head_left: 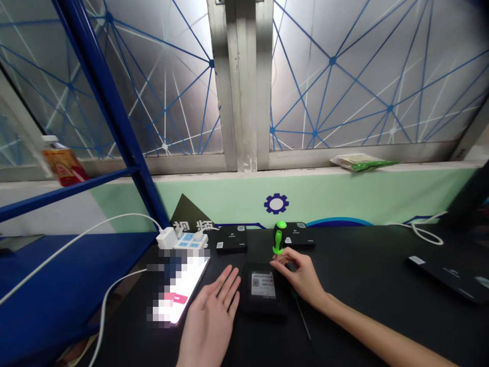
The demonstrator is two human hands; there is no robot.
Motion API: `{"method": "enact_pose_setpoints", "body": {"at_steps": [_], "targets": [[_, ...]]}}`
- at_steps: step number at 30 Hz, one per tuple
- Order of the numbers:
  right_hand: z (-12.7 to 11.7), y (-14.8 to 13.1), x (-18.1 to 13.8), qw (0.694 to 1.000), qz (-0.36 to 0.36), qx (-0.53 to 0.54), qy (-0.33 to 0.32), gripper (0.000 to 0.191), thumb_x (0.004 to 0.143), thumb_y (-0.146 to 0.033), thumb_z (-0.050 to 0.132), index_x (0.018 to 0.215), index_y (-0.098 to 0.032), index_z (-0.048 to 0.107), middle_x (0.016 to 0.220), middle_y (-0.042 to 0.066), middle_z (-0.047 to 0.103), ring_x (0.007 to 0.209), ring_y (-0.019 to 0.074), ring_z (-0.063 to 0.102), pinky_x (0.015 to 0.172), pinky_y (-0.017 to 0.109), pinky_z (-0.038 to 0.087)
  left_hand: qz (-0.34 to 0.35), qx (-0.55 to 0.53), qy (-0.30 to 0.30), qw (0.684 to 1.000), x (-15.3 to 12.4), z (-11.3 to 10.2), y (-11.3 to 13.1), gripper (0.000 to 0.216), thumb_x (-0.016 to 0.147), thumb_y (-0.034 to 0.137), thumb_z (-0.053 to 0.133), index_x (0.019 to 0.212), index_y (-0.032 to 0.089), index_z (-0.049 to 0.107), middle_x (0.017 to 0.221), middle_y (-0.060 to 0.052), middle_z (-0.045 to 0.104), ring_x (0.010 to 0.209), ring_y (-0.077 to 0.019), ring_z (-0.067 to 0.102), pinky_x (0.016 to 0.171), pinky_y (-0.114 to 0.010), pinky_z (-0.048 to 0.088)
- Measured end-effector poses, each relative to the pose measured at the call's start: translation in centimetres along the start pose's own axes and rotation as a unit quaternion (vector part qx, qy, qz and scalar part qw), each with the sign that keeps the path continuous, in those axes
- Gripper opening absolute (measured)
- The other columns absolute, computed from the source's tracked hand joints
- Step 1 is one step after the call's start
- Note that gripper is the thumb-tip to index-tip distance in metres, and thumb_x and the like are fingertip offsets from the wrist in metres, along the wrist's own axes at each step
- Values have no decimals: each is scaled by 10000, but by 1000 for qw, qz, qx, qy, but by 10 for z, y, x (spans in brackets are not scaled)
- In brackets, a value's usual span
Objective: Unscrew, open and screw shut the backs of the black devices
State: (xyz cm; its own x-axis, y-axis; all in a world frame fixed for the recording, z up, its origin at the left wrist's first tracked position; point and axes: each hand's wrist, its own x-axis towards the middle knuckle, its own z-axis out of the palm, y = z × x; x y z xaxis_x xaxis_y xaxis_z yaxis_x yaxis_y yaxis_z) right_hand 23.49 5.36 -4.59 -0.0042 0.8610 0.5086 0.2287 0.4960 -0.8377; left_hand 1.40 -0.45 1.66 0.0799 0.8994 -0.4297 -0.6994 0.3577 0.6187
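Observation:
My right hand point(300, 270) has its fingers closed round the lower end of a green-and-black screwdriver point(280, 237). The screwdriver stands upright at the far right corner of a black box point(263, 308); its tip is hidden behind my fingers. That box lies on the table with a white printed label point(263, 284) facing up. To its left, my left hand point(214, 311) is stretched out flat with nothing in it, fingertips by the box's edge. A thin metal rod point(302, 316), perhaps a tool's shaft, lies right of the box, partly under my right hand.
A lit phone point(183, 290) lies left of my left hand. Behind are a power strip point(191, 240) with a charger and cables, and two black boxes point(232, 239) point(300, 236). Another black device point(446, 278) lies at the right. A blue metal frame point(110, 102) rises at the left.

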Motion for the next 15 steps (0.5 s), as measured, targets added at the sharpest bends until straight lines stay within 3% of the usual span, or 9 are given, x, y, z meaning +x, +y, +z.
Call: {"method": "enact_pose_setpoints", "body": {"at_steps": [15], "targets": [[-4,-7,-2,998,-38,-41,-29,209,956,-358,573,881,-187,667,800,53,714,718,190,650,722,303,525,-19,-51,-23,998,4,-6,1,559,973,232,371,1519,115,347,1411,-145,568,1329,-242,504,1174,-414,297]]}}
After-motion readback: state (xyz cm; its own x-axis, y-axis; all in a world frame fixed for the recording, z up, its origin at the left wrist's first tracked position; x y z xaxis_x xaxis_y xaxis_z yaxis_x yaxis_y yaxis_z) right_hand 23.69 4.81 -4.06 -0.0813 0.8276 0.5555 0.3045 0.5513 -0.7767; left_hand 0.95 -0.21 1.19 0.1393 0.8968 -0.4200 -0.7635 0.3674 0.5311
